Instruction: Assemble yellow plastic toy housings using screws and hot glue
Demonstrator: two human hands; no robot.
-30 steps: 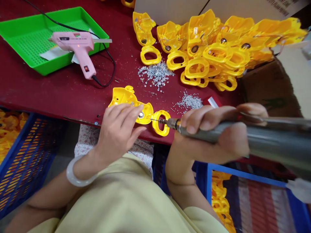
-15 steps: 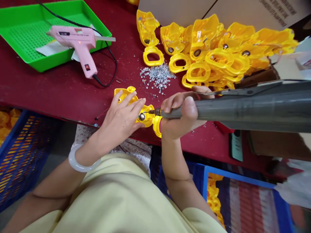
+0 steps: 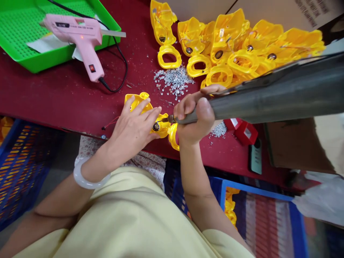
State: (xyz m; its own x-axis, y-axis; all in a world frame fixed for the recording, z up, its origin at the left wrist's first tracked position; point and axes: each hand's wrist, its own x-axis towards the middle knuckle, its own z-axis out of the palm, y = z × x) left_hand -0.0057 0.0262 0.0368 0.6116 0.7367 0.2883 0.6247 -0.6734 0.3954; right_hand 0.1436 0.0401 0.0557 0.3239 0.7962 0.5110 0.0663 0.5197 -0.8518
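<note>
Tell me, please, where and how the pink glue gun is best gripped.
The pink glue gun is probably best gripped round its handle, coming from the near edge of the table: the handle slants that way, while the nozzle points left, clear of the grip. Stay above the black cord at the handle's end; the orange light suggests the nozzle may be hot.

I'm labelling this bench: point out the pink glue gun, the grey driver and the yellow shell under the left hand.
Pink glue gun (image 3: 75,31), head view, upper body.
Grey driver (image 3: 258,100), head view, barrel.
Yellow shell (image 3: 163,132), head view, end nearest the driver.
</note>
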